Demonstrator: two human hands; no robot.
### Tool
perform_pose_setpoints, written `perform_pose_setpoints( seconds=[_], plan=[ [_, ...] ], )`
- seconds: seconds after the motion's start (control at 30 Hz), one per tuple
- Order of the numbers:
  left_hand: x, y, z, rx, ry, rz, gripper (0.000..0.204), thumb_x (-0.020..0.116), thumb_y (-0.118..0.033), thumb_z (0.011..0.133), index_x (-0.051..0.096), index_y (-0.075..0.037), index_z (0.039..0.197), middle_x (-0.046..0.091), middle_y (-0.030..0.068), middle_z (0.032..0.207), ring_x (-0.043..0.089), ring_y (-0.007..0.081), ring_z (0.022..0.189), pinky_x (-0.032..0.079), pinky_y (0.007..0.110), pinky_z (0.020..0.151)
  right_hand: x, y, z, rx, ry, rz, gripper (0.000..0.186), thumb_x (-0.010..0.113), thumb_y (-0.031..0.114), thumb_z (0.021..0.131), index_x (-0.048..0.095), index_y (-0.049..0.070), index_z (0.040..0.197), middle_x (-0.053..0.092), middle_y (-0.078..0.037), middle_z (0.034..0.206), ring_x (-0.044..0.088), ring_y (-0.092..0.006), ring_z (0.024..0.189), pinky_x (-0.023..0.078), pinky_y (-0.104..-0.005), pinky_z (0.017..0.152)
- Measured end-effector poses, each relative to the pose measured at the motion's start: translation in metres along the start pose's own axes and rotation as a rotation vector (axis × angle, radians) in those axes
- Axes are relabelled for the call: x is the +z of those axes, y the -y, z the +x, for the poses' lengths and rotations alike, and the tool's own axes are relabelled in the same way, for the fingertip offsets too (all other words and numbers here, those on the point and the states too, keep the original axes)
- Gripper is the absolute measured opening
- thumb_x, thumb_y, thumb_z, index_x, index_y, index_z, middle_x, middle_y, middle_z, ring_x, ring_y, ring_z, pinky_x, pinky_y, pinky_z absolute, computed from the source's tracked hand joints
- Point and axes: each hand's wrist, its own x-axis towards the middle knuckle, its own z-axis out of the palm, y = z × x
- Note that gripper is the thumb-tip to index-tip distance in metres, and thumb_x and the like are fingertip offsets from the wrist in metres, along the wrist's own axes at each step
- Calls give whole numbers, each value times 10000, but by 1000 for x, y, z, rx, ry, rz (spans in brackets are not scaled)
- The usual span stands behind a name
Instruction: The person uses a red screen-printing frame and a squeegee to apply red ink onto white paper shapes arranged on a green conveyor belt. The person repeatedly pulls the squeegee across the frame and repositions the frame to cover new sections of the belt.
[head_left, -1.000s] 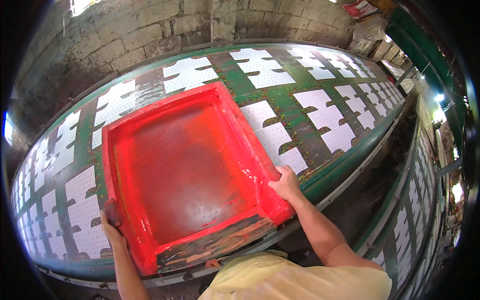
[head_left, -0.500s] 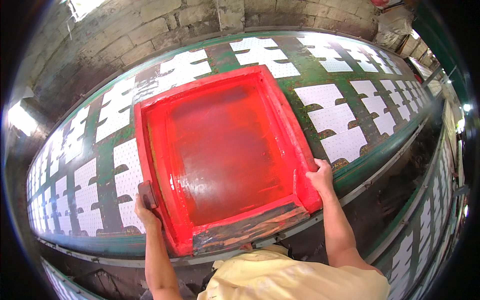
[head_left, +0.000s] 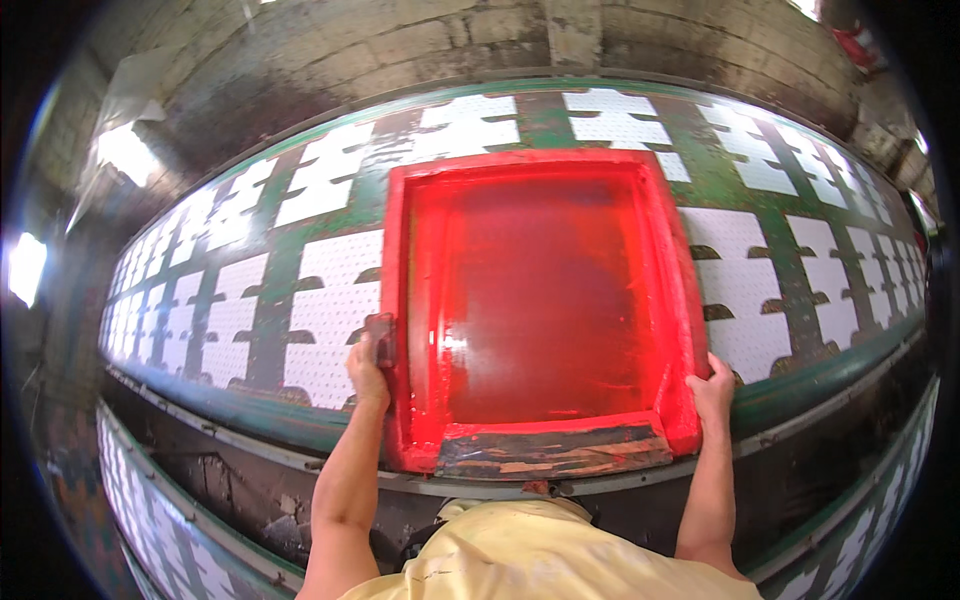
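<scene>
A red-framed printing screen, coated with red ink inside, lies over the long table in front of me. A strip of dark, worn tape runs along its near edge. My left hand is closed at the frame's left side, around a small reddish-brown block that sits against the frame; some fingers are hidden. At the near right corner, my right hand grips the frame's outer edge, thumb on the rim. White cut pieces with small dots lie to the left of the screen, and similar pieces to its right.
The green table stretches far to both sides, bearing rows of white pieces. Along its near edge runs a metal rail. Another table with white pieces stands behind me. A block wall rises beyond the far side.
My view has turned, so the screen looks squarer and sits farther right in the picture. Both hands keep their places on the frame's sides.
</scene>
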Motion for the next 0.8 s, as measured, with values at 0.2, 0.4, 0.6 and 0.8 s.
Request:
perform_pose_setpoints(
  seconds=[0.2, 0.4, 0.6, 0.8],
  plan=[
    [-2, 5, 1, 92, -2, 213, 495, 680, -454, 1131, 616, -96, 794, 530, -18, 779, 528, 120, 692, 484, 329, 602, -8, 36, -23, -202, -9, -300, 630, 863, 123, 856, 692, -24, 1444, 686, -239, 1412, 662, -423, 1318, 528, -511, 1142],
    [3, 5, -1, -12, 4, 253, 525, 682, -492, 1132, 611, -89, 803, 549, -2, 772, 560, 119, 666, 523, 317, 608, -2, 118, -106, -810, 570, -11, 463, 894, 190, 851, 779, 123, 1296, 715, -132, 1308, 681, -351, 1252, 559, -512, 1062],
    [-2, 19, 8, 17, -40, 388, 622, 669, -534, 1130, 626, -20, 782, 630, 82, 758, 612, 183, 652, 543, 376, 618, 23, 163, -152, -1004, 502, -179, 316, 763, 121, 919, 808, 92, 1230, 735, -120, 1240, 724, -334, 1159, 582, -478, 982],
    [7, 14, 5, 3, -83, 620, 691, 626, -598, 1116, 680, 46, 872, 720, 272, 859, 708, 421, 830, 540, 537, 814, 49, 196, -153, -990, 529, -278, 318, 712, 65, 878, 804, 65, 1182, 754, -109, 1127, 740, -328, 1070, 589, -468, 936]
  ],
)
